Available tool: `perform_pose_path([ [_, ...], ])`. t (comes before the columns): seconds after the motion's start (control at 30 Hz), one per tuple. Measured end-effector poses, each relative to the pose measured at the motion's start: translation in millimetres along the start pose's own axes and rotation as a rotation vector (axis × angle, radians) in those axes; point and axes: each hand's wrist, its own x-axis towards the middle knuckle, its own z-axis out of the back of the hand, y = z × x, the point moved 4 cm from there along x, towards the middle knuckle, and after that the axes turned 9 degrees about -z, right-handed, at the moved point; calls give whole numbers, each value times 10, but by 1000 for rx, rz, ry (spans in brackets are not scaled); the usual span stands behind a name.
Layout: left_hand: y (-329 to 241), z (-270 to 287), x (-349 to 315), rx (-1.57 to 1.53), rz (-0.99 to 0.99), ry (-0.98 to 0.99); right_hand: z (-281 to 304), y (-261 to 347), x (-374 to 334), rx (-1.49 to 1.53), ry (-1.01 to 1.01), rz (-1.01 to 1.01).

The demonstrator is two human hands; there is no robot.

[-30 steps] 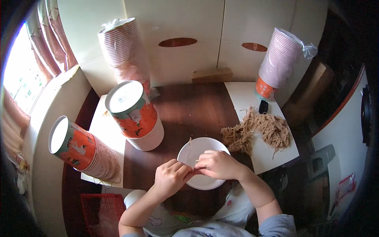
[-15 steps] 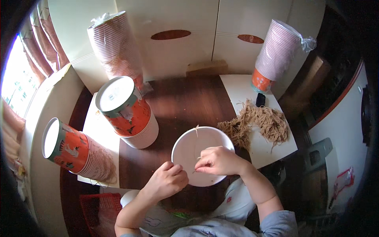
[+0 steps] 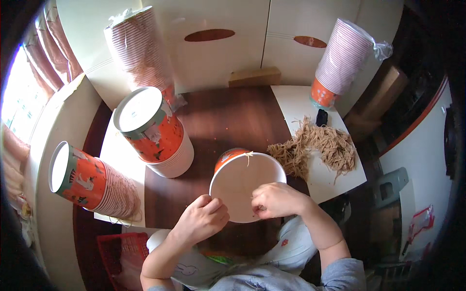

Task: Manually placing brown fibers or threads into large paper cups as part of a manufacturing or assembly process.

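Observation:
A round paper bucket (image 3: 235, 186), white inside and orange outside, stands before me at the table's near edge, its mouth tilted toward me. A thin tan string is knotted at its far rim (image 3: 249, 154). My left hand (image 3: 203, 220) is closed at the bucket's near left rim; what its fingers hold is hidden. Over the right part of the mouth, my right hand (image 3: 279, 200) is closed in a pinch, with a bit of string showing at its fingertips. To the right lies a loose heap of tan strings (image 3: 327, 145).
Nested bucket stacks stand at the left (image 3: 92, 182), left of centre (image 3: 158, 138), far left (image 3: 136, 48) and far right (image 3: 340, 60); the far ones are in plastic. A small black object (image 3: 322, 117) lies by the strings. A red basket (image 3: 121, 257) is below left.
The bucket has tipped toward me, so its orange far side now shows. My right hand has shifted slightly right, its fingers curled further in. My left hand has hardly moved.

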Motion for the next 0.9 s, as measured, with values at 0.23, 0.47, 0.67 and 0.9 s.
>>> perform_pose_path([
  [0.23,14,34,5,-35,12,-2,-75,9,18,-92,25,-16],
  [0.47,21,32,-17,-57,21,1,-90,35,40,-138,24,-15],
  [0.67,44,41,-28,-57,35,-18,-119,41,47,-154,46,-8],
  [0.9,109,0,-51,-62,78,9,-107,54,49,-167,14,29],
])
